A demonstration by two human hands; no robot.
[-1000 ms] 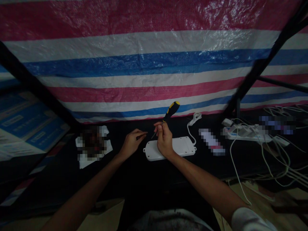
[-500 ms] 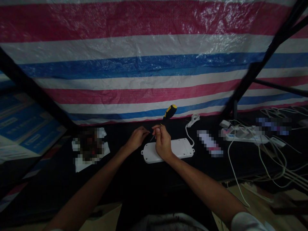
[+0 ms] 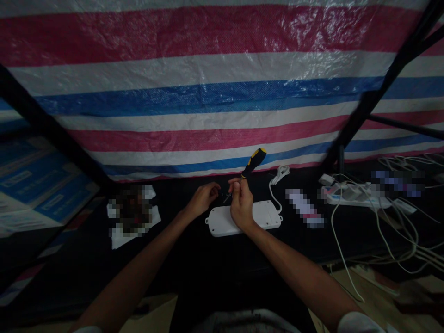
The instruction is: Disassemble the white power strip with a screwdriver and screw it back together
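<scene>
A black and yellow screwdriver (image 3: 255, 162) is gripped in my right hand (image 3: 242, 206), its handle leaning up and to the right and its shaft pointing down-left. That hand is over a white power strip (image 3: 222, 222), which lies face down on the black table with screw holes showing at its ends. Left of the screwdriver tip, my left hand (image 3: 204, 200) has its fingers curled and pressed together; whatever they hold is too small to make out. Some tiny dark specks, perhaps screws, show between the two hands. A white cord (image 3: 277, 178) leaves the strip's right end in a coil.
At the left lies a blurred-out pile on white paper (image 3: 120, 240). To the right are a pixelated pale object (image 3: 305, 208), another white power strip (image 3: 357, 196) and tangled white cables (image 3: 412, 231). Black frame bars and a striped tarp (image 3: 222, 101) stand behind the table.
My left hand has drawn slightly away from the screwdriver tip, its fingers more curled. My right hand and the screwdriver have shifted a little to the right, and the view has moved slightly.
</scene>
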